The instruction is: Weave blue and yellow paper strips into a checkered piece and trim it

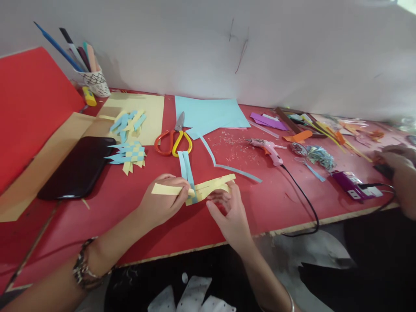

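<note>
Both hands work on a small weave of blue and yellow paper strips point(194, 199) lying near the table's front edge. My left hand point(167, 199) is closed, pinching at the weave's left side, with a yellow paper strip point(167, 189) across its fingers. My right hand point(229, 212) has its thumb and fingers curled at the loose yellow ends on the right. Blue strips point(186, 167) run from the weave toward the scissors point(177, 136), which have one red and one yellow handle. A finished-looking woven piece point(131, 155) lies to the left.
A black tray-like object point(78, 168) lies left. Yellow paper point(149, 112) and blue paper point(211, 113) lie at the back by the wall. A pink glue gun point(266, 148) trails its cord over the front edge to a purple power strip point(352, 185). Another person's hand point(401, 169) is far right.
</note>
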`<state>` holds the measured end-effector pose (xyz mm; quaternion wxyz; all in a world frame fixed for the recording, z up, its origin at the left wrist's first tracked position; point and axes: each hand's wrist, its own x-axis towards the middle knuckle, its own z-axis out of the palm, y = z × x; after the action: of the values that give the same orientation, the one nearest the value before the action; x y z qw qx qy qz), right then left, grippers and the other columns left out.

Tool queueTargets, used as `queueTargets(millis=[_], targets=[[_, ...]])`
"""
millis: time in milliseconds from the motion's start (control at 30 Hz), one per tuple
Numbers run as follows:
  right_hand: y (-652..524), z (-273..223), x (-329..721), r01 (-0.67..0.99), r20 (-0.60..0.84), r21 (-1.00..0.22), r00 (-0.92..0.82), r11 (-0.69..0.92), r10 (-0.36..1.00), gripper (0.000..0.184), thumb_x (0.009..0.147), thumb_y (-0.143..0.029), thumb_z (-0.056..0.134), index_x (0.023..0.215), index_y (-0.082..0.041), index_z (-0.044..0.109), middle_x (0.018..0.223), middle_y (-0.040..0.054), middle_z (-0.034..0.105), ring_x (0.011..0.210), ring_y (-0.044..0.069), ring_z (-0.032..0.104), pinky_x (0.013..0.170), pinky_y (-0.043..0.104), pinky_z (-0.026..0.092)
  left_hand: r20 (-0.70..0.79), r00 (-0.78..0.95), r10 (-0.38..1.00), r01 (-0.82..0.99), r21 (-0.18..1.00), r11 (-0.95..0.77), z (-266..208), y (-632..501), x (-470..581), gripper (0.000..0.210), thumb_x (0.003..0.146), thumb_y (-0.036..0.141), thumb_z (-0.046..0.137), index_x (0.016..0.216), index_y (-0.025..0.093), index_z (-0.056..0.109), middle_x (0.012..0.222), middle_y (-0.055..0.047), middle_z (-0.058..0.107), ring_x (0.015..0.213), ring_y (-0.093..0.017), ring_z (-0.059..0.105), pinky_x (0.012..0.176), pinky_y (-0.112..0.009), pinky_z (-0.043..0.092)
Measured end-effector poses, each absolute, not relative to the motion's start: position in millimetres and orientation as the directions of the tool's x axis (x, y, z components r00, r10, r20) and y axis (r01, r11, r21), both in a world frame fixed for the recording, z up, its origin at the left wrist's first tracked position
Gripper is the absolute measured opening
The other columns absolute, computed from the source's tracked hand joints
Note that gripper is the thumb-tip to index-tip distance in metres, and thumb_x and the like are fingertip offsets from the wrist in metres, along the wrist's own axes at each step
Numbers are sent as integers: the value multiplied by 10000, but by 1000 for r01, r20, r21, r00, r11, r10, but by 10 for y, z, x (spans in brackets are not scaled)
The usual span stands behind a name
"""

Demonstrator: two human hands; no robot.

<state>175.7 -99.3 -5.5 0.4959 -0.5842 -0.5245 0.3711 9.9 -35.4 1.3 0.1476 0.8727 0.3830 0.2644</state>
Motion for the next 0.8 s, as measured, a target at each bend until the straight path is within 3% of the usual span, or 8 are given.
queueTargets(millis=[100, 233, 367, 600, 800], targets=[[-1001, -30, 1755, 226, 109, -971, 120, 80, 987, 452, 748, -255, 552, 1144, -217, 339, 894, 32, 633, 854, 140, 626, 787, 287, 516, 349, 572, 742, 591, 453, -668, 9, -352, 101, 381, 899, 253, 258, 717, 190, 587, 766, 12, 686, 701, -135, 604, 745, -294, 403], [-1000, -11, 1727, 360, 107, -926, -35, 113, 994, 487, 761, -214, 522, 1222, -227, 361, 1061, 70, 602, 948, 165, 603, 838, 328, 496, 391, 592, 704, 577, 404, -710, 11, -354, 97, 377, 892, 223, 250, 706, 186, 575, 749, 4, 680, 672, -133, 602, 708, -296, 401], [-983, -41, 1694, 391, 144, -904, -108, 175, 984, 508, 821, -150, 407, 1308, -227, 280, 1101, 87, 579, 1011, 160, 571, 889, 352, 462, 436, 629, 644, 558, 324, -764, 10, -369, 100, 338, 872, 196, 265, 725, 182, 569, 740, -6, 671, 681, -139, 604, 732, -313, 392], [-872, -37, 1650, 283, 246, -922, -98, 264, 964, 567, 806, -134, 463, 1321, -240, 252, 1011, 56, 578, 889, 128, 588, 800, 284, 498, 449, 643, 620, 553, 288, -782, 17, -368, 111, 282, 858, 188, 302, 754, 181, 564, 754, 4, 674, 643, -128, 595, 738, -304, 400], [-757, 6, 1680, 273, 197, -942, -22, 195, 980, 626, 778, -193, 516, 1335, -254, 239, 880, 13, 546, 702, 107, 555, 673, 262, 499, 436, 649, 623, 566, 269, -779, 27, -358, 115, 316, 848, 177, 286, 680, 185, 553, 666, 4, 635, 577, -124, 566, 677, -292, 407]])
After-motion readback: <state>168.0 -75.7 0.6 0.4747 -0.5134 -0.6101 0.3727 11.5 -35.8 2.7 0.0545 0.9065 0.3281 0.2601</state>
